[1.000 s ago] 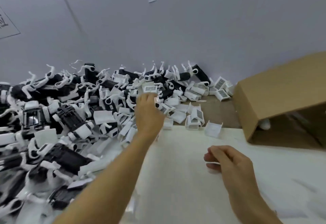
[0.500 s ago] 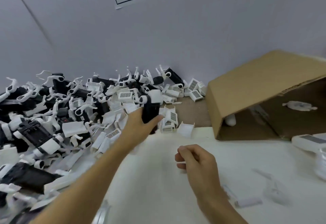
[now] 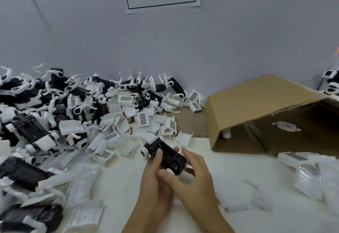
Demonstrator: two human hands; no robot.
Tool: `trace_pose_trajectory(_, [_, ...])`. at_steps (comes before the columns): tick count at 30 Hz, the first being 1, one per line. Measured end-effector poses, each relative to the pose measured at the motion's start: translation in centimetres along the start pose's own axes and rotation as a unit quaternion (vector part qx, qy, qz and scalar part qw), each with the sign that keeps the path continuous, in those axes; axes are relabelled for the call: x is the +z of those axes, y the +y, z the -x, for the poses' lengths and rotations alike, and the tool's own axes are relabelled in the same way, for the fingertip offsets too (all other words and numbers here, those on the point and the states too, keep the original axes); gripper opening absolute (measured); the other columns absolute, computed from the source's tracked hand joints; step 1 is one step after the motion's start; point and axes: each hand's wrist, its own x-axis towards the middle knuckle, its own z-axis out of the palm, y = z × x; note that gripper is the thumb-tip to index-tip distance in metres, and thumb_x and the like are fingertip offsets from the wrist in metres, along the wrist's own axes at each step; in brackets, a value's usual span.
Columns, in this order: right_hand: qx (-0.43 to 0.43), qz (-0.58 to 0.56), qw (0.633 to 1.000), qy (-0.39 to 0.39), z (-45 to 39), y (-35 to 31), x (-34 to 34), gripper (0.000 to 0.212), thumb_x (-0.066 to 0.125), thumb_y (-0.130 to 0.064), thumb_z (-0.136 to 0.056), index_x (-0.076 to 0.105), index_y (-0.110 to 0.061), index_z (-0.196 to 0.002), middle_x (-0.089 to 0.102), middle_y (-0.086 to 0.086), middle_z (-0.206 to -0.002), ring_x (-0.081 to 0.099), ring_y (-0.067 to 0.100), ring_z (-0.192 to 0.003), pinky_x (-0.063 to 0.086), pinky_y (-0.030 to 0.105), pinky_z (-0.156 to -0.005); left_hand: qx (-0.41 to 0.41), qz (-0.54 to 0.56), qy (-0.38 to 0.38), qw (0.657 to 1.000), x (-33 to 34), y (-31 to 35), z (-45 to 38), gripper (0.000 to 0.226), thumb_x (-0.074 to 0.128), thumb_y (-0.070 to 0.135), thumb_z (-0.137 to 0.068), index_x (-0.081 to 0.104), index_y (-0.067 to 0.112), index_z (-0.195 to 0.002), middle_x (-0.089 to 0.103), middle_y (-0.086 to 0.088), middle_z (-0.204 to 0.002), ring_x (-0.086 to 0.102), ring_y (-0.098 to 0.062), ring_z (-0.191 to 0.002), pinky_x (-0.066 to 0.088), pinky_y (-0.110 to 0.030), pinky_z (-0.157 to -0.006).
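Head camera is showing me holding a black part (image 3: 166, 153) in both hands, just above the white table (image 3: 119, 179). My left hand (image 3: 156, 183) is gripping its side with the thumb lying over the top. My right hand (image 3: 194, 181) is curling round its near end. It is sitting just beside the pile of black and white parts (image 3: 73, 115), left of the cardboard box (image 3: 256, 108).

Your right hand (image 3: 194, 183) is covering one end of the black part (image 3: 166, 152); lower-right white pieces (image 3: 308, 179) are blurring.
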Motion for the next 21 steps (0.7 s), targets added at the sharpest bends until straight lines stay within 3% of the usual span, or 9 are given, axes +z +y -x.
trace_pose_trajectory(2, [-0.003, 0.046, 0.999, -0.003, 0.2, 0.3, 0.1, 0.076, 0.091, -0.037, -0.070, 0.050, -0.041, -0.134, 0.057, -0.026, -0.121, 0.051, -0.016, -0.115, 0.041, 0.003, -0.090, 0.030, -0.042, -0.009, 0.999, -0.2, 0.3, -0.3, 0.056, 0.064, 0.034, -0.087, 0.058, 0.008, -0.136, 0.068, -0.019, -0.128, 0.064, -0.038, -0.121, 0.047, -0.054, -0.105])
trace_pose_trajectory(4, [-0.012, 0.057, 0.998, 0.027, 0.0, 0.4, 0.0, 0.069, 0.092, -0.030, -0.069, 0.053, -0.048, -0.123, 0.063, -0.024, -0.114, 0.053, -0.017, -0.110, 0.043, 0.002, -0.088, 0.055, -0.059, -0.011, 0.997, -0.1, 0.6, -0.7, 0.054, 0.067, 0.029, -0.082, 0.059, 0.010, -0.132, 0.071, -0.018, -0.121, 0.068, -0.036, -0.115, 0.053, -0.050, -0.096])
trace_pose_trajectory(7, [-0.022, 0.055, 0.997, 0.058, -0.5, 0.2, -0.2, 0.055, 0.093, -0.026, -0.063, 0.060, -0.048, -0.101, 0.065, -0.016, -0.102, 0.059, -0.012, -0.098, 0.044, 0.003, -0.080, 0.035, -0.072, -0.014, 0.997, -0.2, 0.3, -1.3, 0.053, 0.068, 0.032, -0.083, 0.061, 0.008, -0.130, 0.071, -0.022, -0.120, 0.069, -0.038, -0.113, 0.056, -0.049, -0.096])
trace_pose_trajectory(10, [-0.050, 0.069, 0.994, 0.071, -0.8, 0.2, 0.3, 0.054, 0.092, -0.026, -0.064, 0.058, -0.050, -0.099, 0.060, -0.012, -0.098, 0.060, -0.007, -0.095, 0.042, 0.003, -0.077, -0.008, -0.062, -0.018, 0.998, -0.3, 0.3, -1.4, 0.058, 0.068, 0.040, -0.085, 0.062, 0.005, -0.130, 0.067, -0.024, -0.126, 0.066, -0.040, -0.116, 0.056, -0.049, -0.095])
trace_pose_trajectory(12, [-0.053, 0.066, 0.995, 0.056, -0.7, 0.4, 0.6, 0.057, 0.089, -0.032, -0.069, 0.058, -0.049, -0.113, 0.062, -0.017, -0.105, 0.059, -0.007, -0.104, 0.043, 0.006, -0.083, 0.011, -0.087, -0.014, 0.996, -0.6, 0.4, -1.7, 0.062, 0.070, 0.044, -0.078, 0.064, 0.008, -0.129, 0.069, -0.021, -0.124, 0.068, -0.038, -0.114, 0.052, -0.053, -0.101])
trace_pose_trajectory(15, [-0.081, 0.094, 0.990, 0.062, -0.7, 0.7, 0.5, 0.063, 0.089, -0.029, -0.071, 0.062, -0.036, -0.127, 0.063, -0.015, -0.111, 0.060, -0.001, -0.110, 0.045, 0.012, -0.090, 0.041, -0.119, -0.017, 0.992, -0.7, 0.7, -1.8, 0.063, 0.072, 0.047, -0.075, 0.068, 0.009, -0.124, 0.072, -0.019, -0.120, 0.069, -0.034, -0.113, 0.047, -0.055, -0.108])
trace_pose_trajectory(18, [-0.097, 0.098, 0.990, 0.033, -1.1, 0.9, 0.3, 0.072, 0.087, -0.015, -0.074, 0.055, -0.039, -0.134, 0.058, -0.018, -0.123, 0.055, -0.004, -0.120, 0.044, 0.014, -0.098, 0.064, -0.124, -0.038, 0.989, -0.5, 0.9, -1.6, 0.060, 0.076, 0.046, -0.072, 0.070, 0.010, -0.120, 0.074, -0.015, -0.116, 0.071, -0.025, -0.109, 0.057, -0.040, -0.093])
trace_pose_trajectory(21, [-0.090, 0.059, 0.994, -0.018, -1.0, 0.5, 0.4, 0.084, 0.067, -0.011, -0.075, 0.034, -0.046, -0.144, 0.036, -0.031, -0.150, 0.029, -0.011, -0.142, 0.029, 0.022, -0.119, 0.195, -0.229, 0.003, 0.954, -1.2, 1.0, -1.8, 0.035, 0.078, 0.019, -0.081, 0.070, 0.014, -0.115, 0.078, 0.002, -0.102, 0.074, -0.011, -0.095, 0.055, -0.023, -0.080])
